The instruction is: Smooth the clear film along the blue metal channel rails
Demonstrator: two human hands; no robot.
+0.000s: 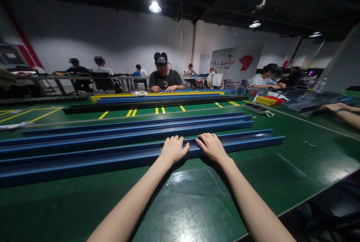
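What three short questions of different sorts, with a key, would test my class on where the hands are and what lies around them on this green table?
1. True or false: both the left hand and the right hand rest on the nearest blue channel.
2. Multiple choice: what colour are the bins at the far right of the green table? A) yellow and red B) white C) purple
3. Fill in: the person seated opposite rests both hands near a stack of long ____ and blue strips.

Key: 1 true; 2 A; 3 yellow.
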